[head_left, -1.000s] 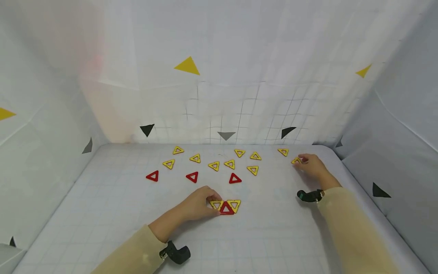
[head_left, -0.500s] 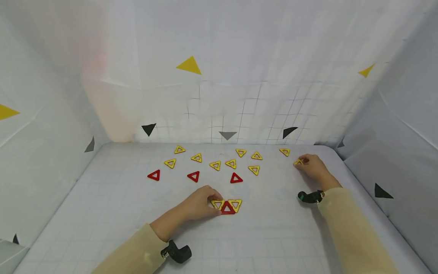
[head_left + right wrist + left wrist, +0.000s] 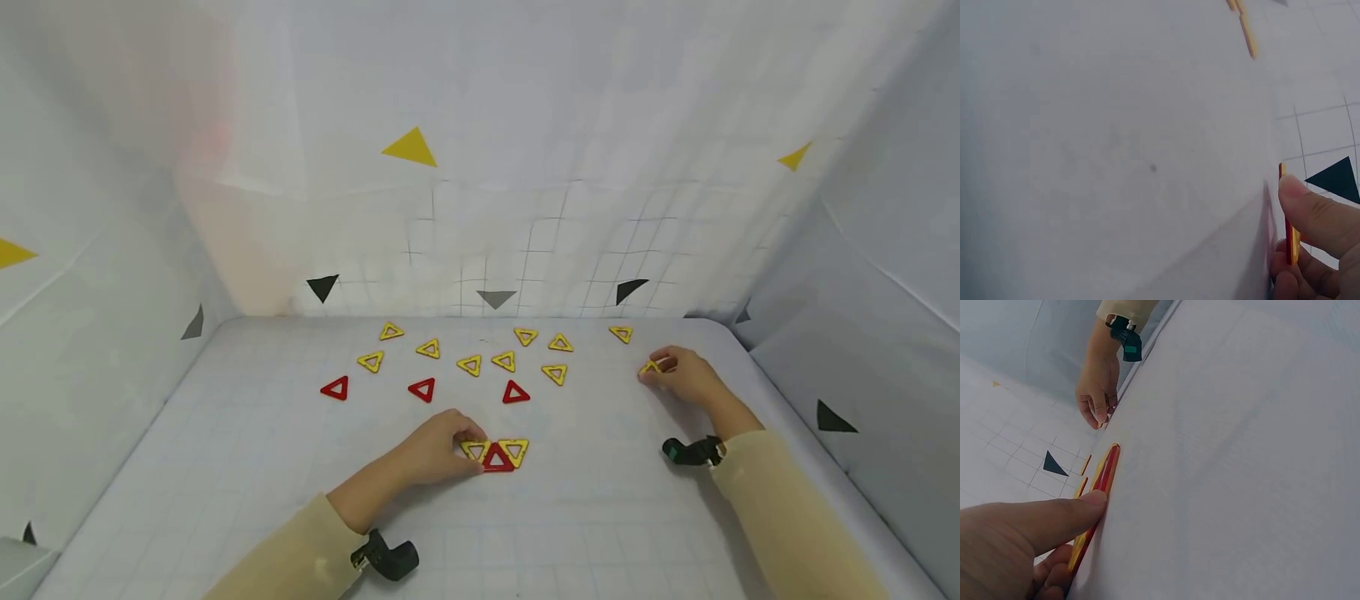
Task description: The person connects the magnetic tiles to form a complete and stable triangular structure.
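In the head view my left hand (image 3: 437,448) grips the left end of a flat row of triangular frame tiles, with thumb and fingers at its edges. The row has a left yellow tile (image 3: 476,442), a red tile (image 3: 497,469) in the middle and a right yellow tile (image 3: 513,442). The left wrist view shows the row edge-on, my thumb pressing its red side (image 3: 1106,472). Farther right, my right hand (image 3: 688,379) pinches a yellow triangle tile (image 3: 647,367) between thumb and fingers. The right wrist view shows this tile edge-on, its edge (image 3: 1289,245) partly red; my fingers hide some of it.
Behind the row lie three loose red triangles, among them a middle red triangle (image 3: 432,390). Several yellow triangles are scattered beyond, including one at the far right (image 3: 621,328). White cloth walls (image 3: 495,192) with printed triangles enclose the white table (image 3: 585,508).
My right hand has drawn slightly toward me with the yellow triangle tile pinched in it. The left hand stays on the row; the view shifts a little.
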Tool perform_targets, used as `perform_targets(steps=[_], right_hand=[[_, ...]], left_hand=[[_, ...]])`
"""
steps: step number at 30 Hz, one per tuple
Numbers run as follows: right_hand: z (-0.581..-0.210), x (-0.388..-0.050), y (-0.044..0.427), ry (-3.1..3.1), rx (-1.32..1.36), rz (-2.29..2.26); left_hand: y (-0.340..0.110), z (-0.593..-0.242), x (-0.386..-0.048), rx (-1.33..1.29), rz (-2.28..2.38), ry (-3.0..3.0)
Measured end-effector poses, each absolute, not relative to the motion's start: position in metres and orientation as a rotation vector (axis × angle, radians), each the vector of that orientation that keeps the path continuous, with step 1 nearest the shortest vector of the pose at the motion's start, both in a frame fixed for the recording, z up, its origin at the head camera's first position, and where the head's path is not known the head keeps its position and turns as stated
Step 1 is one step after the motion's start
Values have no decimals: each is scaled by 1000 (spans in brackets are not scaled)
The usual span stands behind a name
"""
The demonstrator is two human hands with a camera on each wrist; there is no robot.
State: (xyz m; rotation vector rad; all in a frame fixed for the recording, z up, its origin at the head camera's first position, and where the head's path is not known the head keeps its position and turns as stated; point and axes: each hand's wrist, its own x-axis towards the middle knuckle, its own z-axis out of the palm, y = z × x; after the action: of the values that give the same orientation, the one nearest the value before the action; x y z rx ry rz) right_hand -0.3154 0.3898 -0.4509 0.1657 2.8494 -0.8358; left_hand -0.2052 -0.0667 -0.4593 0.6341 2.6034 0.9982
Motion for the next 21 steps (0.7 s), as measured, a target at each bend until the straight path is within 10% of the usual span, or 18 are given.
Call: perform_targets(steps=[21], right_hand=[[-427,-249,316,2832,-241,-864]], left_hand=[[-66,-461,-204,630,995,2616]])
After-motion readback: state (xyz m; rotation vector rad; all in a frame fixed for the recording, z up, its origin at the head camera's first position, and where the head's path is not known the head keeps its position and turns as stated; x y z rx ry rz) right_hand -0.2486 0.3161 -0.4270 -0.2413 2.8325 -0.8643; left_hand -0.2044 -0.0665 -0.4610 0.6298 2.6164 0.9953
